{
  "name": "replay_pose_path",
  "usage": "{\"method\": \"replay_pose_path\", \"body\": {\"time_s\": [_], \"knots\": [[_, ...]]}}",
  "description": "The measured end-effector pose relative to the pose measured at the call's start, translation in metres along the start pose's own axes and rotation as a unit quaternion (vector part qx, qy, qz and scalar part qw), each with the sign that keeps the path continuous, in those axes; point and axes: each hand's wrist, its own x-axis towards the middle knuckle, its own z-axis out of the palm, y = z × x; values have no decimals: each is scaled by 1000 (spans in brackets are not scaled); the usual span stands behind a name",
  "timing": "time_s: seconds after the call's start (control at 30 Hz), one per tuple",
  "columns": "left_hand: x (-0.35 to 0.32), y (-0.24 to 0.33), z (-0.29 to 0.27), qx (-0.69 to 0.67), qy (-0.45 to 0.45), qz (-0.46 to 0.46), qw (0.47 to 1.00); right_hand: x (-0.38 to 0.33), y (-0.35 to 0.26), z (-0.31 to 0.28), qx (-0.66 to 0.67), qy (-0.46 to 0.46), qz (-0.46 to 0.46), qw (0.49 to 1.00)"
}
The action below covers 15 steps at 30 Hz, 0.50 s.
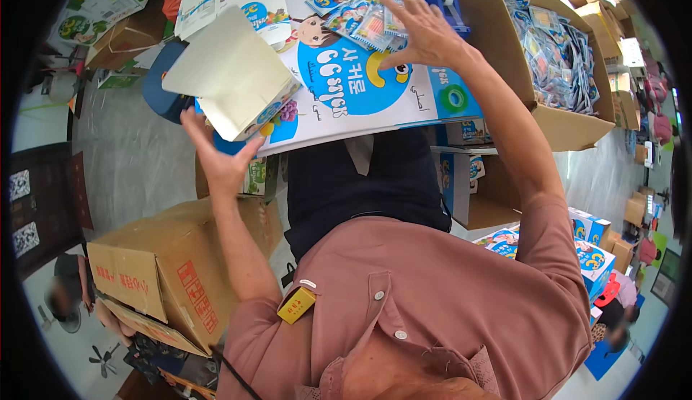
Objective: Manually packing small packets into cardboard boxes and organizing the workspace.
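Right hand splayed above the sachets, left hand at the open box!

The left thumb and fingers stand wide around the box's near corner, any grip impossible to tell; the right fingers fan out, partly screening the sachets, contact unclear too. Here's the counter, topped with glossy printed board, box on its left side; the grey floor curves off, people at the dark rim blurred and cut off. Stiff pale card lines the box, flap raised; crinkly sachets fill a brown corrugated carton at right
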Motion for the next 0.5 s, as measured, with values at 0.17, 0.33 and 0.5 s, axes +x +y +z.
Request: {"method": "replay_pose_path", "body": {"time_s": [0.17,0.33,0.5], "knots": [[-59,51,35,19,86,57,994,1,15,53,-49,-90,2,995],[-27,94,101,-91,-81,99,988,3,28,23,151,-43,-21,987],[34,92,142,-121,-60,53,989,-2,23,-19,337,-15,159,928]]}}
